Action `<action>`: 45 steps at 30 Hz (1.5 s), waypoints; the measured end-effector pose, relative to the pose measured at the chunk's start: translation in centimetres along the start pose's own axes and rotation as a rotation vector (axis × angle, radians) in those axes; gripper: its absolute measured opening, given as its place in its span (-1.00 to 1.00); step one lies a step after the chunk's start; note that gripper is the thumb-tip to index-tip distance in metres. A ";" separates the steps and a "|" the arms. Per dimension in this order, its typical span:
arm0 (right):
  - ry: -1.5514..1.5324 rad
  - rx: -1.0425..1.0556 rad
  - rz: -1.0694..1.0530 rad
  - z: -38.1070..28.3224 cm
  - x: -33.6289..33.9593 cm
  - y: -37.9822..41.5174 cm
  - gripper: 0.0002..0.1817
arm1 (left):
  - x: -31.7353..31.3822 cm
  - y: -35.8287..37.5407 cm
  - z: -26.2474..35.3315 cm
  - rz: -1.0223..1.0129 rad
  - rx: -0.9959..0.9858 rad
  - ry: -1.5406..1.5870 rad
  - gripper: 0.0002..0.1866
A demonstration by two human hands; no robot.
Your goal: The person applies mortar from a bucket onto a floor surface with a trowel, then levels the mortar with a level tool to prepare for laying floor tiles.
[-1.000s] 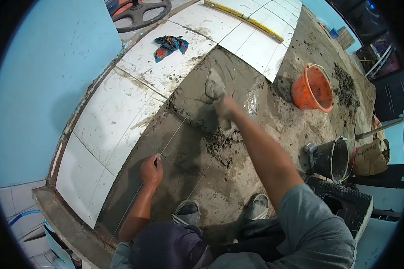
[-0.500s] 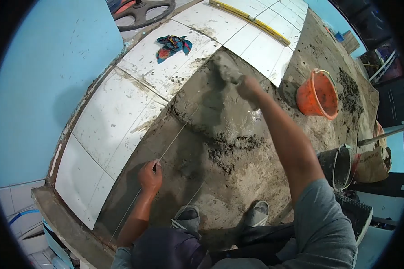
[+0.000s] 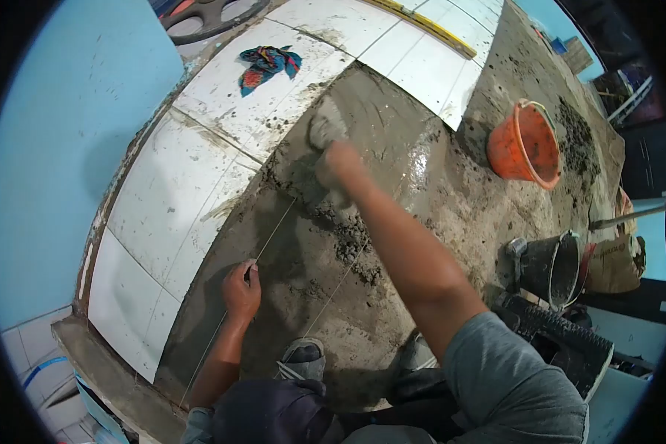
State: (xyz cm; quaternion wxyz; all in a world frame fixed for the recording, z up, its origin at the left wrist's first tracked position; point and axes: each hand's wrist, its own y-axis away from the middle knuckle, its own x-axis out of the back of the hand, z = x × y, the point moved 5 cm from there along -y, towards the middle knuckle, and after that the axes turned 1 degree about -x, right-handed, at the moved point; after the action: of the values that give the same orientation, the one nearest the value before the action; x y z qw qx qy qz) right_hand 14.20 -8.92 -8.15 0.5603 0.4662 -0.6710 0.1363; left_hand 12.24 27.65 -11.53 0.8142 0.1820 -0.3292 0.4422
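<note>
My right hand (image 3: 340,164) is closed round the handle of a mortar-coated trowel (image 3: 328,124), both slightly blurred. The trowel's blade lies against the wet grey mortar (image 3: 392,111), close to the edge of the laid white tiles (image 3: 159,185). Nearer my body, my left hand (image 3: 242,292) pinches a thin taut string (image 3: 277,226) between thumb and fingers, above the grey bed beside the tiles. A second string (image 3: 331,292) runs across the floor to the right of it. Crumbly mortar lumps (image 3: 355,248) lie under my right forearm.
A colourful rag (image 3: 270,65) and a yellow spirit level (image 3: 422,28) rest on the tiles. To the right stand an orange bucket (image 3: 505,148) and a black bucket (image 3: 540,265), with a paper sack (image 3: 616,268) behind. A blue wall (image 3: 74,148) borders the left side.
My right hand has swept the trowel left and towards me across the mortar, to the tile edge. My left hand stays on the string, and the view has shifted slightly.
</note>
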 end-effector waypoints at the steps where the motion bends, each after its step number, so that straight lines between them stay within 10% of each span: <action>1: 0.044 0.019 -0.043 -0.7 -0.7 1.5 -0.70 | 0.1 0.0 0.2 -0.005 0.009 -0.008 -0.77; 6: -0.228 0.167 -0.041 0.3 -6.9 9.7 -0.68 | -0.3 0.8 0.0 -0.020 0.050 -0.038 -0.74; 10: -0.291 0.230 -0.375 0.5 3.7 15.5 -0.66 | 0.2 1.1 -0.6 -0.021 0.035 -0.071 -0.72; 12: -0.294 0.275 -0.180 5.6 5.0 12.8 -0.61 | 0.5 1.8 -0.6 -0.048 0.090 -0.082 -0.71; 14: -0.096 -0.036 -0.048 10.9 7.2 9.0 -0.59 | 0.6 1.8 -0.3 -0.101 0.187 -0.083 -0.69; 22: -0.155 -0.166 -0.174 10.7 1.3 13.5 -0.66 | 0.6 2.3 -0.3 -0.095 0.158 -0.094 -0.60; 27: -0.039 0.235 -0.416 9.2 -0.5 20.6 -0.57 | 1.1 2.6 0.2 -0.063 0.137 -0.078 -0.59; 38: -0.869 -0.654 0.434 28.8 0.0 22.7 -0.68 | 1.1 1.3 2.4 0.102 -0.098 -0.138 -0.63; 45: -0.871 -0.626 0.561 14.4 -6.0 23.8 -0.65 | 0.5 0.4 7.1 0.173 -0.355 -0.162 -0.66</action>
State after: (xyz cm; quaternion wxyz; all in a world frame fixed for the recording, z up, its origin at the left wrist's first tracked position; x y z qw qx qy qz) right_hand -13.69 -3.64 -10.15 0.2871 0.0975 -0.9442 -0.1286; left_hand 9.48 23.99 -6.04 0.7634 0.0417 -0.4809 0.4293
